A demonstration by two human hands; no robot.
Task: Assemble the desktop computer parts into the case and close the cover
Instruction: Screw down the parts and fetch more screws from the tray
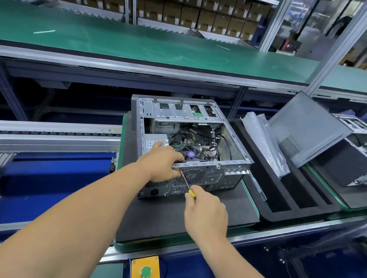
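An open desktop case [232, 135] lies on its side on a black foam mat [162, 216], its rear panel facing me. Inside I see the motherboard, a CPU fan [191, 154], black cables and a power supply [154, 142] at the left. My left hand [161, 162] grips the case's near top edge at the rear left corner, the index finger stretched over the power supply. My right hand [202, 209] holds a yellow-handled screwdriver [186, 184], whose tip meets the rear panel just below my left hand. A grey side cover [305, 128] leans at the right.
Clear plastic bags [263, 142] lie on a black foam tray [291, 196] right of the case. Another case [365, 145] sits at far right under the cover. A yellow box with a green button [145, 272] is at the near edge. A green conveyor [128, 40] runs behind.
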